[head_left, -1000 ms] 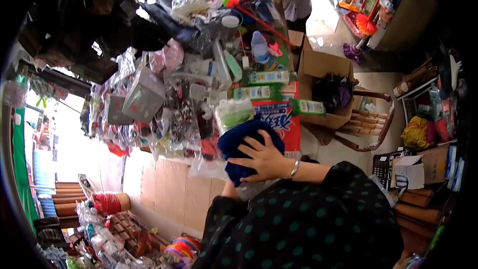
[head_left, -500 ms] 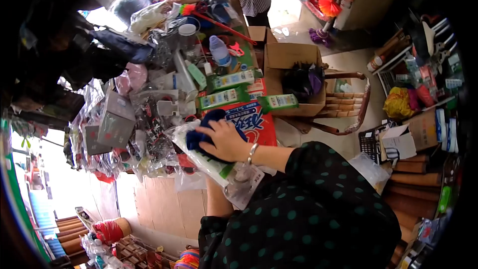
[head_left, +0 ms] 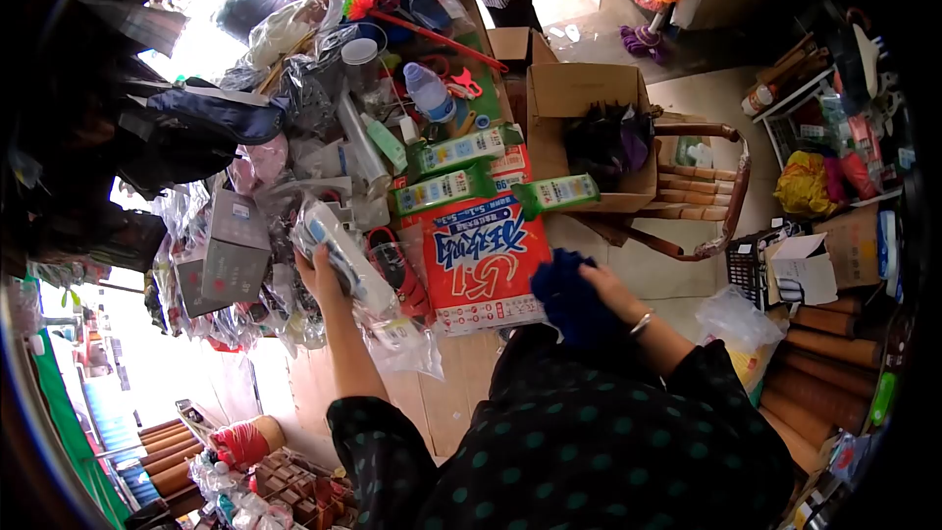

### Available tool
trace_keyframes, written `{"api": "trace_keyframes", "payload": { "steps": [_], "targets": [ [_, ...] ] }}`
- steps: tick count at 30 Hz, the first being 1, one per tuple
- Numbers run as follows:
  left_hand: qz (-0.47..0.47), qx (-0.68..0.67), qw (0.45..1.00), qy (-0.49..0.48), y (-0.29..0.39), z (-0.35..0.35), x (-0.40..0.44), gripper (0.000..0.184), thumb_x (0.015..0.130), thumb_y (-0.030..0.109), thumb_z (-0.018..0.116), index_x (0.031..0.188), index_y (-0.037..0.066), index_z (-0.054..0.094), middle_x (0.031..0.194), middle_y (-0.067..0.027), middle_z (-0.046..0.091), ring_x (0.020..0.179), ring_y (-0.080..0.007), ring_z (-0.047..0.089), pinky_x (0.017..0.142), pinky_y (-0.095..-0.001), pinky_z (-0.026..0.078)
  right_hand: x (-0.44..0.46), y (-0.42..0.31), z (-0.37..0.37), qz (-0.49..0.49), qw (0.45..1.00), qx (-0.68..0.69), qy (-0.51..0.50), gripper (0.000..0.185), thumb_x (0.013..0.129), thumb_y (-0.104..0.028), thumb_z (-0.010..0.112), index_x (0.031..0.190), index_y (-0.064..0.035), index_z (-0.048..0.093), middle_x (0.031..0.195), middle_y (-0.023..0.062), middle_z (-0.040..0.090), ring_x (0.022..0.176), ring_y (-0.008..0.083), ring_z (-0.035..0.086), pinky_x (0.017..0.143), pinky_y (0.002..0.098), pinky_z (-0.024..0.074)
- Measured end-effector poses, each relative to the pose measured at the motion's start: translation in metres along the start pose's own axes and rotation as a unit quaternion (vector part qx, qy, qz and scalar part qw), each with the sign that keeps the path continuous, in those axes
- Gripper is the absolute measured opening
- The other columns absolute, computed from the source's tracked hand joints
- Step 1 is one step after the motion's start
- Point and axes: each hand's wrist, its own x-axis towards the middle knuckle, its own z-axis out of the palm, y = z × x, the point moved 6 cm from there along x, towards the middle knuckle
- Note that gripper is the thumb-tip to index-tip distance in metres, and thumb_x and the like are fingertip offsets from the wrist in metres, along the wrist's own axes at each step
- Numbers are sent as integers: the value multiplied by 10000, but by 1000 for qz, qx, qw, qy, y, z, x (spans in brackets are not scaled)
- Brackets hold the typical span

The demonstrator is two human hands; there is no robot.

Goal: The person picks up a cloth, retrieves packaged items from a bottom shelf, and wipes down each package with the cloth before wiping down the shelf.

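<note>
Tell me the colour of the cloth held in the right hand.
Dark blue; the cloth in the right hand shows best in the head view.

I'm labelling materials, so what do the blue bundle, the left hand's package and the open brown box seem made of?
Blue bundle: probably soft, matt cloth, bunching in folds.
Package in the left hand: wrapping looks like shiny plastic film, by its glints; contents unclear.
Open box: likely matt cardboard, brown with stiff flaps.

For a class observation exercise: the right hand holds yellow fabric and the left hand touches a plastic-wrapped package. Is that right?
Not quite: the colour is wrong. The head view shows the right hand holding dark blue fabric; the left hand does touch a plastic-wrapped package.
</note>
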Motion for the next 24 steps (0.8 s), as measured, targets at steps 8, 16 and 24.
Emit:
{"api": "trace_keyframes", "payload": {
  "steps": [8, 16, 24],
  "targets": [
    [186, 709, 676, 79, -18, 47, -13, 732, 763, 245, 637, 1408, 160, 302, 1448, -168, 226, 1353, -354, 131, 981, -616, 183, -19, -22, -86, -88, 993, 22, 79, 275, 942, -245, 466, 1051, -19, 579, 928, 27, 625, 781, 109, 583, 735, 244, 475],
    [392, 586, 596, -384, -105, 291, -163, 720, 620, 266, 773, 1262, 124, 477, 1268, -113, 452, 1208, -289, 396, 981, -448, 297, -36, -24, -137, -49, 991, 22, 125, 324, 941, -269, 434, 950, -6, 622, 884, 35, 630, 790, 100, 560, 717, 248, 444],
    [424, 689, 481, -338, -180, 328, -166, 693, 509, 270, 813, 1118, 113, 522, 1220, -93, 484, 1200, -261, 396, 982, -453, 276, -32, 8, -184, -75, 981, 121, 133, 316, 945, -260, 446, 1032, 2, 602, 967, 37, 626, 834, 117, 582, 758, 265, 468]
  ]
}}
